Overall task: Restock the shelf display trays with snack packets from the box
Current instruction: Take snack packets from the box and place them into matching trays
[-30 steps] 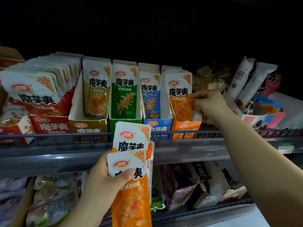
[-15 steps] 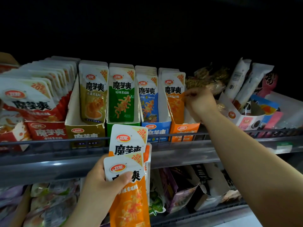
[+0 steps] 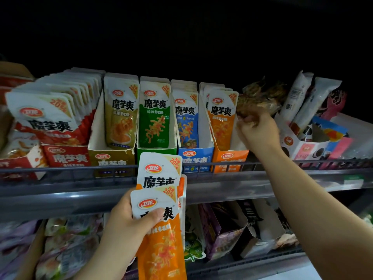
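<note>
Left hand [image 3: 129, 225]: lower centre of frame, below the shelf rail [image 3: 80, 169]; fingers wrapped behind the held orange packets [image 3: 161, 239], thumb pressed across the front one.
Held orange packets: fanned upright stack; tops rise above the grip and overlap the rail, bottoms hang below the hand toward the bottom edge.
Right hand [image 3: 259, 132]: right of centre, raised over the rail; fingers curled, tips at the lower edge of a brown snack bag [image 3: 260, 98], just beside the right wall of the orange tray [image 3: 230, 158]; cannot tell whether pinching anything.
Orange tray: centre-right on the upper shelf, up and to the right of the left hand's stack and well apart from it.
Shelved orange packets [image 3: 222, 122]: upright in the orange tray, just left of the right hand's fingertips.
Row toward the left of frame: blue packets [image 3: 186, 122], green packet [image 3: 154, 122], olive packet [image 3: 120, 118], red packets [image 3: 46, 118], all standing in cardboard trays behind the rail.
</note>
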Demonstrator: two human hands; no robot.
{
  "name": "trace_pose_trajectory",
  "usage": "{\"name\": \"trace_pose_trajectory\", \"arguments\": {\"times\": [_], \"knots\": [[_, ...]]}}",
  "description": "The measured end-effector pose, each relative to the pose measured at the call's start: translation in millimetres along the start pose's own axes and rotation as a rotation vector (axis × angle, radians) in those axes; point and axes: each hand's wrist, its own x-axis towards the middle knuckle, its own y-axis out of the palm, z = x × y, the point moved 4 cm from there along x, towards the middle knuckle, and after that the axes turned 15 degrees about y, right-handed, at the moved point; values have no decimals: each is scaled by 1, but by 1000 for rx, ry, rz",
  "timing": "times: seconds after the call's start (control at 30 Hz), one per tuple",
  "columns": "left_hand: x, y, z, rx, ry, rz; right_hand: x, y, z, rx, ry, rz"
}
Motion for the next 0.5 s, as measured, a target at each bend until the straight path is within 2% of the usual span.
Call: {"name": "trace_pose_trajectory", "arguments": {"times": [0.07,0.13,0.27,0.37,0.5], "knots": [[-1,1,1,-24,-8,5,-21,-11,-4,133,21,-27],[-2,2,3,-49,-15,6,-52,-16,-10,222,22,32],[-5,5,7,-69,-40,-2,-129,6,-30,271,80,391],[-8,6,11,-72,-32,1,-171,38,-44,169,123,630],[-12,6,13,-43,-4,-13,-189,55,-53,175,212,729]]}}
